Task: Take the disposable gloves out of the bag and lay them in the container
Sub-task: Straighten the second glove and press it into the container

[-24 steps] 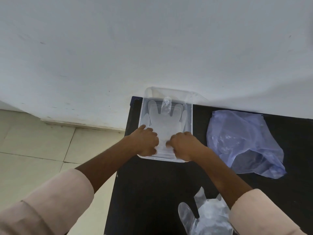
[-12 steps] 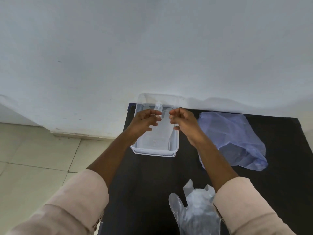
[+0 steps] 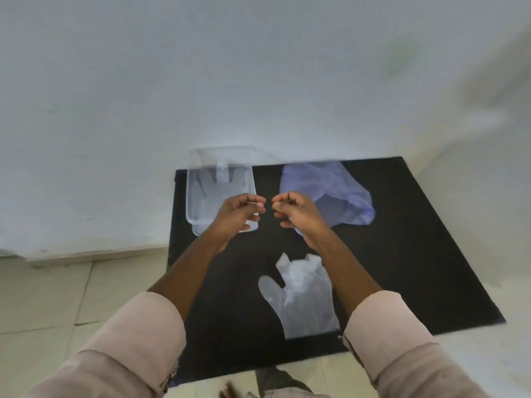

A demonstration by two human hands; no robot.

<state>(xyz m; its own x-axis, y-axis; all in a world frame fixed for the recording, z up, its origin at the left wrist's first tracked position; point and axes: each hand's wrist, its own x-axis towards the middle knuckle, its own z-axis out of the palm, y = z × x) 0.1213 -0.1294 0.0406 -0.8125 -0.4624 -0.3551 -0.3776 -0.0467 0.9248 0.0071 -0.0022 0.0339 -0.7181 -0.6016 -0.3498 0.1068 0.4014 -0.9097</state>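
black table (image 3: pixel 402 254) against a white wall (image 3: pixel 258 67). clear container (image 3: pixel 195 219) at the table's 11 o'clock corner, a flat glove (image 3: pixel 215 191) inside it. bluish bag (image 3: pixel 339 193) at 1 o'clock, crumpled. second glove (image 3: pixel 304 300) at 6 o'clock, flat on the table. left hand (image 3: pixel 238 214) and right hand (image 3: pixel 296 214) hover above centre, fingers curled, fingertips near each other, apart, holding nothing.

left hand (image 3: pixel 240 211) and right hand (image 3: pixel 296 212) lifted off container (image 3: pixel 192 202), now empty
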